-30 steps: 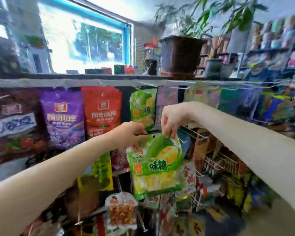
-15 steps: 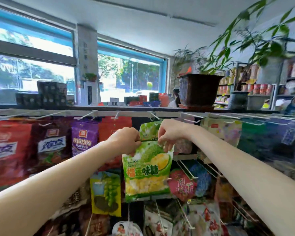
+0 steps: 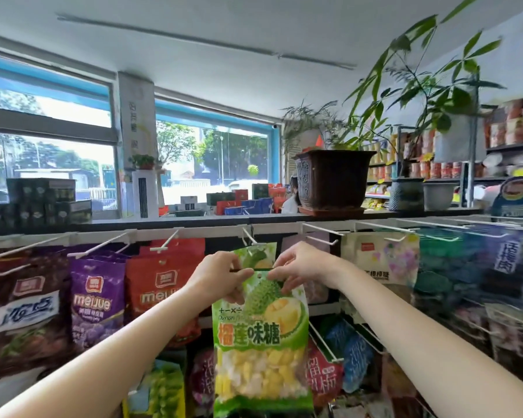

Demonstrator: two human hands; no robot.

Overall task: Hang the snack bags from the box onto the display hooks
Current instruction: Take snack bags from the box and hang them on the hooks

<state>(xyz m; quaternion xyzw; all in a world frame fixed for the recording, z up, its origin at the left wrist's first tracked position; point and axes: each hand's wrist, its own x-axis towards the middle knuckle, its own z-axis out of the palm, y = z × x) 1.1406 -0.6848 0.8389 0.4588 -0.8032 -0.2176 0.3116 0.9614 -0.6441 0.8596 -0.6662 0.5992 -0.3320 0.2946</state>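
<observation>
Green "Durian" snack bag (image 3: 261, 336), pinched between both hands' fingers (image 3: 280, 277).

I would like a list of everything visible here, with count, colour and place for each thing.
durian bag: one, green and yellow, centre, held at its top corners
hung durian bag: one, green, on the hook behind it
red bag: one, red, left of centre
purple bag: one, purple, further left
brown bag: one, dark brown, far left
white bag: one, white, right of centre
hooks: several, white, along the top rail
pot: one, dark brown, on the top shelf
left hand: pinches the bag's left corner
right hand: pinches its right corner
</observation>
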